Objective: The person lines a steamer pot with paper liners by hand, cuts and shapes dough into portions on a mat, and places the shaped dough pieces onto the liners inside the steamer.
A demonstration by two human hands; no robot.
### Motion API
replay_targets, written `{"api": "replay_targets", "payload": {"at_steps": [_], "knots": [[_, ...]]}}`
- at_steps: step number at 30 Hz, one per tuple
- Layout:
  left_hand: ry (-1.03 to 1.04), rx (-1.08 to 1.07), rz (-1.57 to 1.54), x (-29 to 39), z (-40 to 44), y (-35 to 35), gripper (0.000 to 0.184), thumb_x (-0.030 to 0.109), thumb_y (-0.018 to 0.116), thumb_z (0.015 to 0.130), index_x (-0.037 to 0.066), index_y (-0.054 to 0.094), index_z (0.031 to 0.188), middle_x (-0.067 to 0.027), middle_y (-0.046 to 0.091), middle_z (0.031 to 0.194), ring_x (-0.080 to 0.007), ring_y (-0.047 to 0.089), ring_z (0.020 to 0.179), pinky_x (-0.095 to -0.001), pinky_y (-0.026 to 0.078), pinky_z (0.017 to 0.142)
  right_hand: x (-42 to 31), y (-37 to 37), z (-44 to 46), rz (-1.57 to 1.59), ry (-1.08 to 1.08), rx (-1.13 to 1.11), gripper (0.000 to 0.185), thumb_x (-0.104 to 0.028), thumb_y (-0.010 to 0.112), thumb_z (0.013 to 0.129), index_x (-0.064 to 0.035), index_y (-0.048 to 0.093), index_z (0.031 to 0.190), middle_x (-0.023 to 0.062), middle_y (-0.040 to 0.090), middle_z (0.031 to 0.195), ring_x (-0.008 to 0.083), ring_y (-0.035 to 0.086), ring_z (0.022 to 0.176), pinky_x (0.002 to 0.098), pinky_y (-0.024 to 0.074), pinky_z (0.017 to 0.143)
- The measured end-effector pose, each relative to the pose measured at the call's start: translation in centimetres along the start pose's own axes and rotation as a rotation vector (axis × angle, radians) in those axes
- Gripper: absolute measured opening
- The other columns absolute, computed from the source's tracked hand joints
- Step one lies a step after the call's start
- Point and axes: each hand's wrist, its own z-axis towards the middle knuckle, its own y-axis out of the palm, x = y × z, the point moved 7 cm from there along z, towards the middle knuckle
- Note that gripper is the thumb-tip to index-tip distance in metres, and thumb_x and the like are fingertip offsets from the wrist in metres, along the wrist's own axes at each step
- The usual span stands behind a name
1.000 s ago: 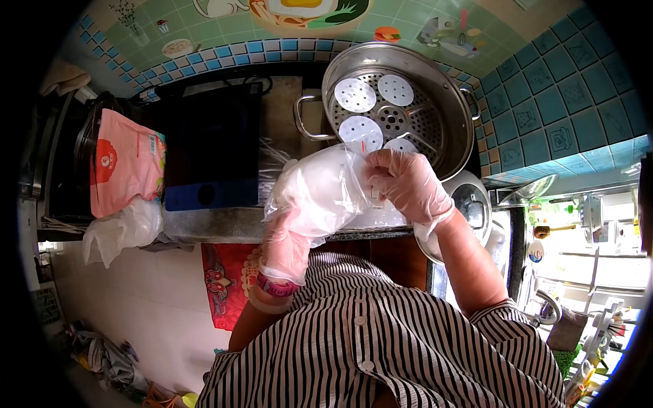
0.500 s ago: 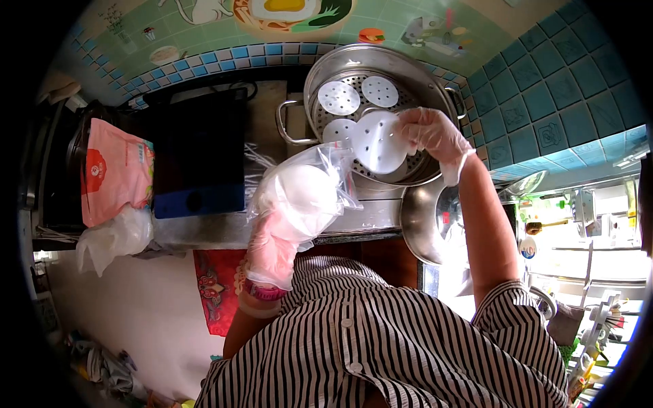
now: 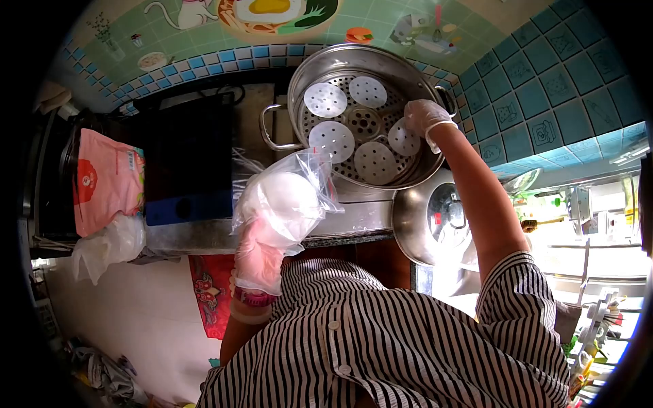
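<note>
Steamer pot [image 3: 309, 71], lg., metal: on counter; 5 perf. paper rounds inside. Clear bag [image 3: 282, 197] w/ white rounds: gripped in our L hand [image 3: 260, 246], gloved, nr. pot's front-left. Fifth paper round [image 3: 403, 138]: pot's R side, edge at our gloved R hand [image 3: 426, 115]; fingers bent, pinch unclear.

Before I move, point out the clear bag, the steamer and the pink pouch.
Clear bag [image 3: 286, 197], head view: its middle.
Steamer [image 3: 354, 60], head view: far inner wall.
Pink pouch [image 3: 109, 183], head view: middle of its front.
</note>
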Motion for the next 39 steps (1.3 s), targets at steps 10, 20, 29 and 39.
{"api": "replay_targets", "payload": {"at_steps": [10, 20, 29, 39], "knots": [[-0.006, -0.009, -0.041, -0.1, 0.0, -0.3, 0.071, 0.018, 0.064, 0.097, 0.005, 0.028, 0.157, -0.0196, 0.041, 0.156, -0.0382, 0.043, 0.143, -0.0594, 0.041, 0.117, -0.6, 0.5, -0.1, -0.267, 0.004, -0.111, 0.022, -0.019, 0.071, 0.09, -0.0084, 0.076, 0.109, 0.0136, 0.076, 0.109, 0.0329, 0.071, 0.109, 0.0378, 0.0584, 0.089], [-0.007, -0.024, 0.008, 0.0, 0.0, 0.2, 0.073, 0.019, 0.067, 0.095, 0.004, 0.03, 0.155, -0.0201, 0.043, 0.154, -0.0375, 0.044, 0.142, -0.0572, 0.041, 0.117, -3.2, -0.1, -3.5, 0.013, -0.031, -0.131, 0.025, -0.017, 0.071, 0.086, -0.0092, 0.077, 0.109, 0.0171, 0.075, 0.107, 0.0351, 0.072, 0.104, 0.0406, 0.0584, 0.086], [-0.016, -0.021, 0.027, -0.5, 0.3, -0.2, 0.076, 0.018, 0.071, 0.09, -0.001, 0.033, 0.153, -0.0191, 0.048, 0.15, -0.0364, 0.049, 0.138, -0.0556, 0.042, 0.116, -13.4, -5.0, -16.2, 0.966, -0.645, 0.0, 0.021, -0.017, 0.076, 0.087, -0.0055, 0.073, 0.104, 0.0096, 0.075, 0.09, 0.0183, 0.072, 0.083, 0.0333, 0.0566, 0.077], [-0.029, -0.049, 0.099, -0.9, 0.3, -0.6, 0.067, 0.014, 0.066, 0.095, 0.001, 0.036, 0.153, -0.0185, 0.049, 0.151, -0.035, 0.048, 0.139, -0.0551, 0.039, 0.118, -16.8, -1.3, -18.3, 1.144, -0.379, -0.164, 0.034, -0.024, 0.08, 0.082, -0.0027, 0.072, 0.106, 0.0064, 0.07, 0.081, 0.0125, 0.062, 0.073, 0.0304, 0.0524, 0.071]]}}
